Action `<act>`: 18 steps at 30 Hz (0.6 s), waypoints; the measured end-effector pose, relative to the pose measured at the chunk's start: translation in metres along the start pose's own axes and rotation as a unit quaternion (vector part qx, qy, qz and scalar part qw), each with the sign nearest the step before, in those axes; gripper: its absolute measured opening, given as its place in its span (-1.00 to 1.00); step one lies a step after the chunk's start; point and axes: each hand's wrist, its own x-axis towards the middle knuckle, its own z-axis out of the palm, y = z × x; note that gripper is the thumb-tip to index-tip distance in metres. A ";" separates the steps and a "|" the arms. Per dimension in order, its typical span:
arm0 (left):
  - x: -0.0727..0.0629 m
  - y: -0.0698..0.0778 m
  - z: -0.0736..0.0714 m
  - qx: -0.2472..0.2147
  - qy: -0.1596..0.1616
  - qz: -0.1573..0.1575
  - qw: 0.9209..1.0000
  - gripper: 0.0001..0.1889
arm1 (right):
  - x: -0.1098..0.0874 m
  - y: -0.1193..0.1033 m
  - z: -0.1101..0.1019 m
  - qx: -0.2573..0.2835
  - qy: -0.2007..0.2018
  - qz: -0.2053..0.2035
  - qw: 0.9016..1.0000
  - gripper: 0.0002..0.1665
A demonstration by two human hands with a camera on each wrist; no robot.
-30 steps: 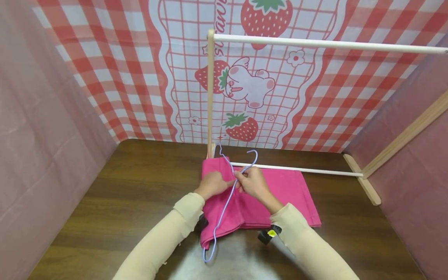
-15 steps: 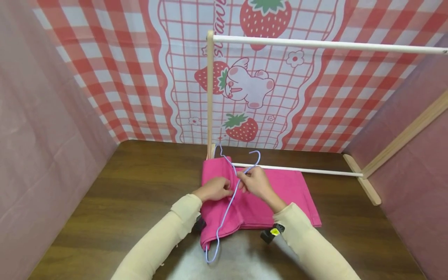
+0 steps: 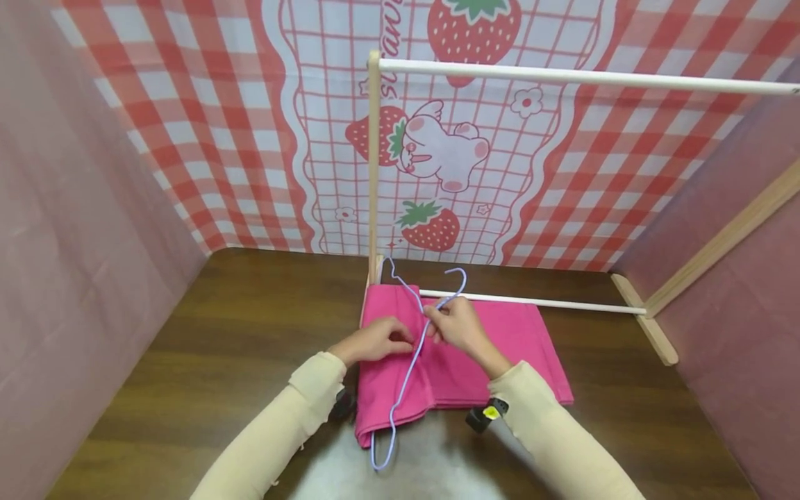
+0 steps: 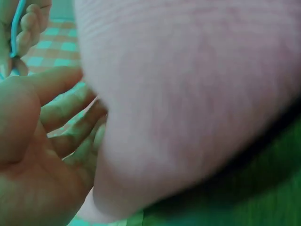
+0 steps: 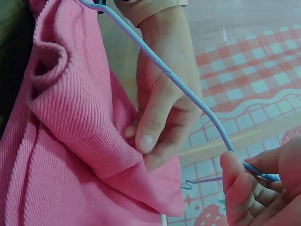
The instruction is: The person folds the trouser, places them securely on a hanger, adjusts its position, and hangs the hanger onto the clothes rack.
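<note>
A folded pink garment (image 3: 500, 351) of ribbed-looking fabric lies on the wooden table, its left part folded over a lavender clothes hanger (image 3: 409, 371). The hanger's hook points up and right, and its lower end sticks out past the garment's near edge. My right hand (image 3: 455, 325) pinches the hanger just below the hook between thumb and fingers. My left hand (image 3: 378, 340) rests against the folded-over part, left of the hanger, with relaxed, slightly bent fingers. In the right wrist view the left fingertips touch the fold's edge (image 5: 134, 165); some are hidden behind fabric.
Behind the garment stands a rack with a wooden post (image 3: 373, 167), a white top rail (image 3: 562, 75) and a low white bar (image 3: 581, 306). Its right foot (image 3: 646, 323) sits on the table. A strawberry-print checked cloth (image 3: 250, 139) hangs at the back.
My left hand has drawn back a little to the left from beside the right hand. The hanger's lower end and the fold's upper edge have shifted slightly right.
</note>
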 end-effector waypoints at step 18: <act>-0.029 -0.015 -0.021 0.121 0.069 -0.136 0.981 -0.37 | -0.002 0.002 0.003 0.008 0.006 -0.001 1.000 -0.66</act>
